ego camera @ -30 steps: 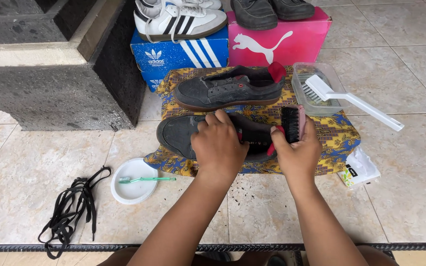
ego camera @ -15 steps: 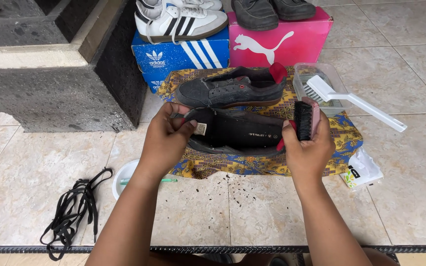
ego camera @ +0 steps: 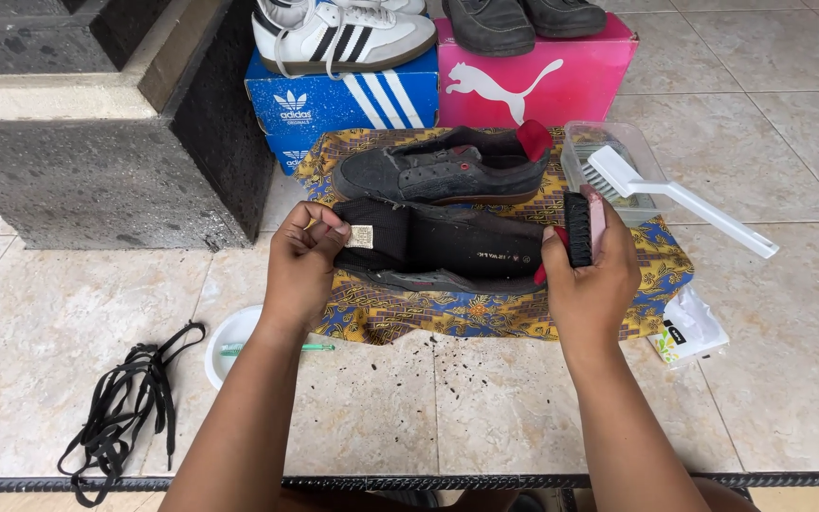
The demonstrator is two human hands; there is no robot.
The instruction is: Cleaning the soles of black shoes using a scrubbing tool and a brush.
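My left hand [ego camera: 300, 265] grips the tongue end of a dark grey shoe [ego camera: 447, 251], lifted and tipped so its black inside faces me. My right hand [ego camera: 591, 275] steadies the shoe's heel end while clutching a small black-bristled brush [ego camera: 580, 228] with a pink back. The shoe hangs just above a patterned yellow and blue cloth [ego camera: 485, 313]. Its matching dark shoe [ego camera: 443, 171] lies on the cloth behind it.
A blue box [ego camera: 353, 100] carrying white sneakers and a pink box [ego camera: 523, 81] carrying dark shoes stand behind the cloth. A clear tub with a white long-handled brush [ego camera: 684, 194] sits right. A white bowl [ego camera: 225, 337], black laces [ego camera: 125, 398] and a dark stone step [ego camera: 97, 142] are left.
The shoe lay flat under my left palm a second ago. It has since been lifted and tipped open toward me, my left hand shifting to its tongue end.
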